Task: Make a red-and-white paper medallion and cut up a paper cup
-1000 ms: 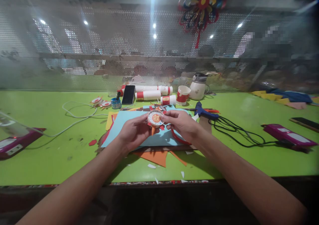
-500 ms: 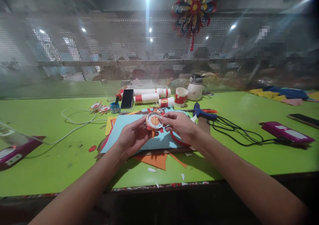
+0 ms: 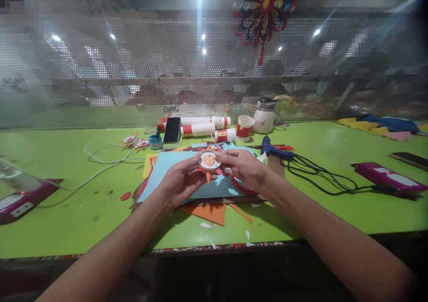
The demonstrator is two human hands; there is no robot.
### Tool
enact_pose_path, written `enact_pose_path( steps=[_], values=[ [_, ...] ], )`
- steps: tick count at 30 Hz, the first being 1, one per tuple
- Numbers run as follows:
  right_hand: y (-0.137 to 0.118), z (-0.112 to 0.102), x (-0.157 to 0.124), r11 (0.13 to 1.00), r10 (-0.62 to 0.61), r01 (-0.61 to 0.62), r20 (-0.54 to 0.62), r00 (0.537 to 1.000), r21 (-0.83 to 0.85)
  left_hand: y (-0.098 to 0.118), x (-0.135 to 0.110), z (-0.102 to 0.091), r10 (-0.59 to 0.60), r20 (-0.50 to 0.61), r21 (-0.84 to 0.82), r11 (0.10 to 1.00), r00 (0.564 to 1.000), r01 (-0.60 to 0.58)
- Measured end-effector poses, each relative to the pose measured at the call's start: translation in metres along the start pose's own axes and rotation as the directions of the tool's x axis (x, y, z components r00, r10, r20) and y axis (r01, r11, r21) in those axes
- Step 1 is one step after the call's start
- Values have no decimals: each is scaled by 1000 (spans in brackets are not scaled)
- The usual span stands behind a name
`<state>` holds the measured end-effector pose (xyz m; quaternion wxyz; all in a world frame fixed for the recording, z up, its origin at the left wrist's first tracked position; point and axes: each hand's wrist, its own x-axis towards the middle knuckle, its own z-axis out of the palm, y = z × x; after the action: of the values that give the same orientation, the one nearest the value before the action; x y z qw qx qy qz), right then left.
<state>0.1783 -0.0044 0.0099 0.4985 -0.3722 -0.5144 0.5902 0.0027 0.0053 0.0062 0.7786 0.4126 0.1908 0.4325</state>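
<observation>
Between my left hand (image 3: 182, 179) and my right hand (image 3: 245, 168) sits a small round disc (image 3: 210, 160), its pale patterned face tipped up toward me around an orange emblem. My left fingers close on its left edge, the thumb along the rim; my right thumb and forefinger pinch the right edge, the thumb reaching onto the face. What my other fingertips touch underneath I cannot tell. An orange point (image 3: 208, 177) juts from the disc's near side, toward me, with bits of red beside it.

Below my hands lies a light blue sheet (image 3: 162, 167) on a stack of coloured pieces, and a red curved strip (image 3: 242, 186) rests under my right palm. Nearer me, an orange scrap (image 3: 212, 214) pokes out from beneath the stack onto the green table (image 3: 100, 222).

Past my right hand lies a blue glue gun (image 3: 272, 151), its black cord trailing to a purple power strip (image 3: 389, 177). Beyond my left hand stand a blue jar (image 3: 155, 141) and a dark phone (image 3: 172, 130), with white-and-red tubes (image 3: 199, 129), a cup (image 3: 245, 128) and a white jug (image 3: 264, 120) ranged farther right.
</observation>
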Motion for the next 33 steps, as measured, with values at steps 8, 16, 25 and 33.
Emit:
enact_pose_path(
  steps=[8, 16, 25, 33],
  values=[
    [5, -3, 4, 1000, 12, -12, 8, 1000, 29, 1, -1, 7, -25, 0, -50, 998, 1000, 25],
    [10, -5, 6, 1000, 17, -16, -9, 1000, 15, 1, 0, 6, -30, -28, -32, 999, 999, 29],
    [9, -7, 8, 998, 41, -42, -19, 999, -40, -1, 2, 1, 4, 33, 36, 999, 999, -5],
    [10, -9, 9, 995, 70, -72, -31, 997, -71, 3, 1, 1, -83, -29, 61, 995, 996, 84]
  ],
)
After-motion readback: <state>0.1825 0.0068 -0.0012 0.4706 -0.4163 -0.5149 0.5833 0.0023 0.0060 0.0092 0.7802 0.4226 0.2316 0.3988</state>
